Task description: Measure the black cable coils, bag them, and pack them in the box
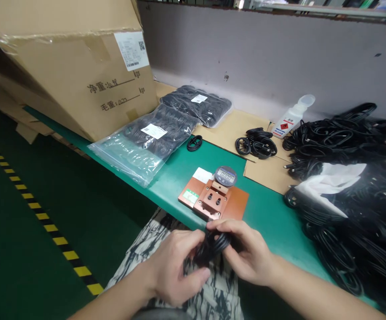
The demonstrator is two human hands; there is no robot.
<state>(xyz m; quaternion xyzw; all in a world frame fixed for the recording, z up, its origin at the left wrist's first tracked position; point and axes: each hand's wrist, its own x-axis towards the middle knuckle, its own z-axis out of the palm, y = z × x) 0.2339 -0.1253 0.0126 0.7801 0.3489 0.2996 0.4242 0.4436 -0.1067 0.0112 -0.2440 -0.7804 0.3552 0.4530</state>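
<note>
Left hand (174, 266) and right hand (248, 253) were both grasping a black cable coil (212, 249), just nearside of the gauge (225, 176) at the worktop (269, 211). Probably light, bendy, kinda springy, so pinching the whole bundle mid-loop seemed safest tbh.

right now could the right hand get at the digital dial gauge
Probably yes: the digital dial gauge sits uncovered beyond the right hand, at the far side of its copper-coloured fixture. That hand grips a coiled black cable, so it may need to let go first.
</note>
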